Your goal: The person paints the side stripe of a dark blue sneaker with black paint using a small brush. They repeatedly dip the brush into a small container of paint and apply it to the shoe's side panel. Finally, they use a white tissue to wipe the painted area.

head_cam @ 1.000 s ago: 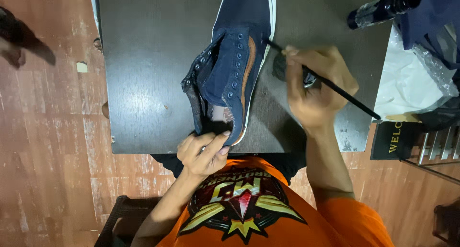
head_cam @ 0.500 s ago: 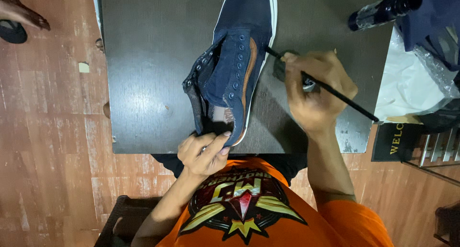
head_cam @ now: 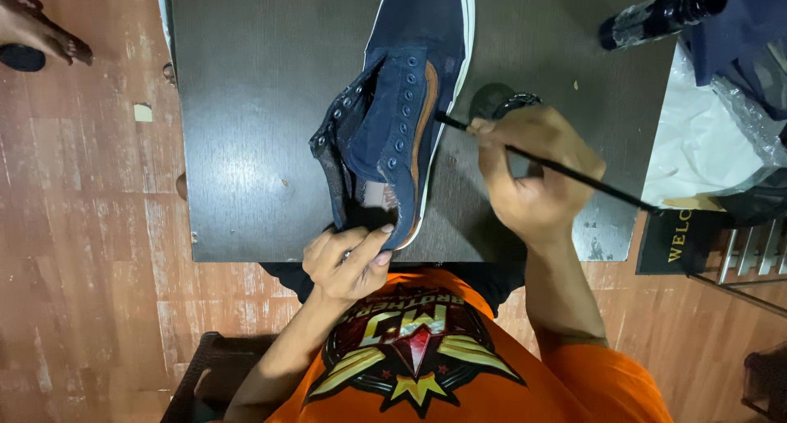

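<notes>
Navy canvas shoe (head_cam: 410, 103) lying on the dark desk (head_cam: 246, 144), heel toward the body, toe running off toward 12 o'clock and cut by the frame edge. Left hand (head_cam: 344, 259) pinched shut on the heel collar at the 6 o'clock end, likely to pin the shoe flat and spread the opening. Right hand (head_cam: 533, 177) at 3 o'clock of the shoe, closed around a thin black brush (head_cam: 557, 167), held pen-fashion. Brush tip touching the shoe's side near the tan stripe by the white sole edge, handle trailing toward 4 o'clock (a low slant, probably for fine control along the seam). Hands well apart, one on each side of the shoe.

A small dark round container (head_cam: 500, 102) just beyond the right hand, at 12 o'clock of the knuckles, partly hidden, within easy dipping reach. A dark bottle (head_cam: 664, 13) with a shiny wrapped neck lying at 2 o'clock near the desk's far corner. White plastic bag (head_cam: 705, 144) at 3 o'clock, off the desk edge, crumpled, with dark blue fabric above it. Below that, a black rectangular sign with pale lettering (head_cam: 668, 238), at 4 o'clock, leaning beside the desk. Another person's foot (head_cam: 41, 25) on the reddish floor at 10 o'clock.
</notes>
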